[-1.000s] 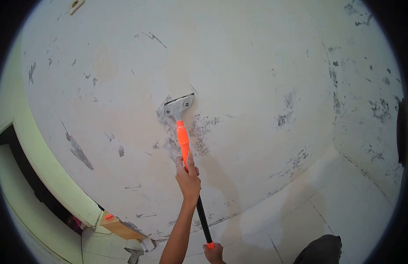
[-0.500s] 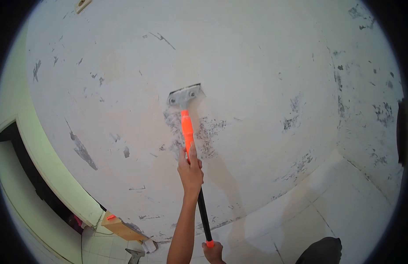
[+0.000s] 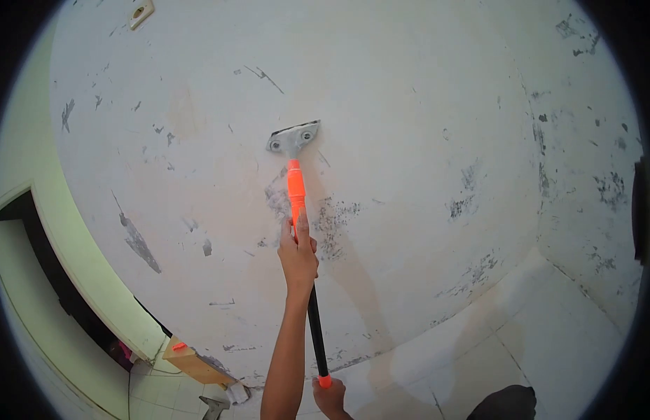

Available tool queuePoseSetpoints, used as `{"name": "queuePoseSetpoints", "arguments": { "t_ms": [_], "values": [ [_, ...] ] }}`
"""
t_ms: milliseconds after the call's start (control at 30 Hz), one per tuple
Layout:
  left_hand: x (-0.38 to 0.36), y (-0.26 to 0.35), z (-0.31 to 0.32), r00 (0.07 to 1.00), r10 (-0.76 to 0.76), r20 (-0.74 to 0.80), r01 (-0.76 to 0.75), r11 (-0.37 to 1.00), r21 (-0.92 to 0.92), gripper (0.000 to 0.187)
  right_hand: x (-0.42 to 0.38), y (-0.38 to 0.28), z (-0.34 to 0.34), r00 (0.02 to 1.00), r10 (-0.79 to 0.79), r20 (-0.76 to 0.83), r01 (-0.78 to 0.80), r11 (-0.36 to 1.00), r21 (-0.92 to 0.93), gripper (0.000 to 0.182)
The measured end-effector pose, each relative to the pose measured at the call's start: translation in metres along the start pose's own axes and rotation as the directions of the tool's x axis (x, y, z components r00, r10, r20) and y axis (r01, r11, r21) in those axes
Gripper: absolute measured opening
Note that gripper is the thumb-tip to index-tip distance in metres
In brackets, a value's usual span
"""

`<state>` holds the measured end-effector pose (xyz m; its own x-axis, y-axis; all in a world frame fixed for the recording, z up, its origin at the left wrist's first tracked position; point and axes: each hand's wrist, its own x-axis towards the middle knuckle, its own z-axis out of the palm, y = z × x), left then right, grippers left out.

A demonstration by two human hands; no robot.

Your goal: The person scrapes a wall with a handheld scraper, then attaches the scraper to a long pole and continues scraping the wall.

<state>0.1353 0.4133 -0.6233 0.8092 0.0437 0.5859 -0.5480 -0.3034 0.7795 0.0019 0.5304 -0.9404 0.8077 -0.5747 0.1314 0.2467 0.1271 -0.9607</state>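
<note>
A long-handled scraper [image 3: 297,183] with an orange upper grip, a black shaft and a grey metal head [image 3: 294,138] is held up against the wall. My left hand [image 3: 298,262] is closed around the shaft at the lower end of the orange grip, fingers pointing upward along it. Lower down, my right hand [image 3: 329,396] is wrapped round the bottom end of the shaft, by its orange ring. The head's blade edge faces up; whether it touches the wall is hard to tell. Below the head lies a patch of grey, flaked marks [image 3: 332,224].
The whitish wall [image 3: 409,140] carries scattered grey scrapes. A socket plate [image 3: 141,14] sits at upper left. To the left is a doorway frame [image 3: 94,280]. A wooden block-like piece [image 3: 199,364] stands on the tiled floor [image 3: 479,357], and a dark knee-like shape [image 3: 503,404] shows below.
The scraper head has slid a little upward on the wall, and both hands moved up and slightly left with it. The view has shifted slightly.
</note>
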Motion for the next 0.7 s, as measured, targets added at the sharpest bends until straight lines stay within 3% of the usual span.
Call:
{"name": "queuePoseSetpoints", "arguments": {
  "t_ms": [67,133,233,367,433,533,700],
  "values": [
    [-0.003,0.0,-0.002,1.0,0.005,-0.006,-0.005,0.999,0.042,0.042,0.003,-0.002,0.001,0.999,-0.034,-0.027,0.034,0.999,0.026,0.037],
    [-0.014,-0.015,-0.006,1.0,0.007,-0.015,-0.006,0.999,0.052,0.043,-0.012,0.01,-0.005,0.996,-0.072,0.056,0.073,0.997,-0.003,0.039],
    [-0.035,-0.045,-0.014,0.999,-0.027,-0.034,0.03,0.995,0.09,0.044,-0.037,0.015,-0.018,0.995,-0.008,0.096,-0.001,0.996,0.093,0.041],
    [-0.027,-0.02,-0.014,0.999,-0.038,-0.009,0.039,0.993,0.107,0.043,-0.034,-0.004,-0.011,0.997,0.045,0.066,-0.054,0.989,0.136,0.041],
    [-0.006,0.004,-0.012,1.0,0.001,0.024,-0.003,0.996,0.088,0.043,-0.02,-0.011,0.003,0.998,-0.038,0.042,0.033,0.992,0.119,0.038],
    [0.005,0.019,-0.003,1.0,0.023,0.006,-0.024,0.996,0.085,0.044,-0.005,-0.044,-0.001,0.999,-0.038,0.015,0.035,0.983,0.18,0.036],
    [-0.035,-0.033,-0.02,1.0,-0.02,-0.018,0.022,0.993,0.119,0.043,-0.045,0.005,-0.007,1.0,0.014,-0.002,-0.013,0.992,0.129,0.034]
  ]
}}
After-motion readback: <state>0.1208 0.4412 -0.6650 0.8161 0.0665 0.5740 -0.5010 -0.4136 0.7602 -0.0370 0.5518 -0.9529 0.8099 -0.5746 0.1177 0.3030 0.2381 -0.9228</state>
